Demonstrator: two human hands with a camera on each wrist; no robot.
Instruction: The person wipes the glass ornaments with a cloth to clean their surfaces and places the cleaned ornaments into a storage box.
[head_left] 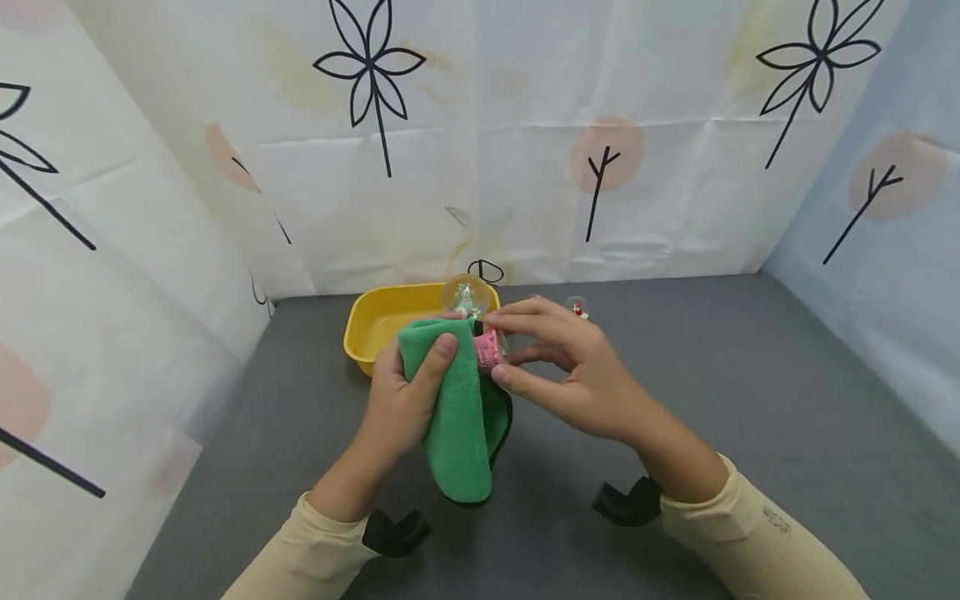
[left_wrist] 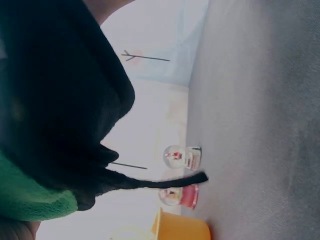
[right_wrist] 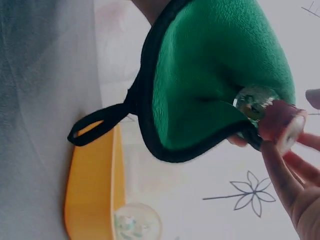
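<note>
My left hand (head_left: 397, 412) grips a folded green cloth (head_left: 456, 433) with dark edging, thumb pressed on its near face. My right hand (head_left: 592, 383) holds a small snow globe (head_left: 489, 350) by its pink base, between thumb and fingers. In the right wrist view the globe's clear dome (right_wrist: 252, 102) lies against the cloth, partly wrapped by it. A black loop (right_wrist: 97, 122) hangs from the cloth's edge. In the left wrist view the cloth's dark side hides both the right hand and the held globe.
Behind the hands stands a yellow tub (head_left: 363, 333), with a larger snow globe (head_left: 467, 296) at its right end. Two snow globes stand on the grey table in the left wrist view, one with a white-and-red base (left_wrist: 193, 158), one with a pink base (left_wrist: 189, 196). Patterned cloth walls (head_left: 525, 208) enclose the table.
</note>
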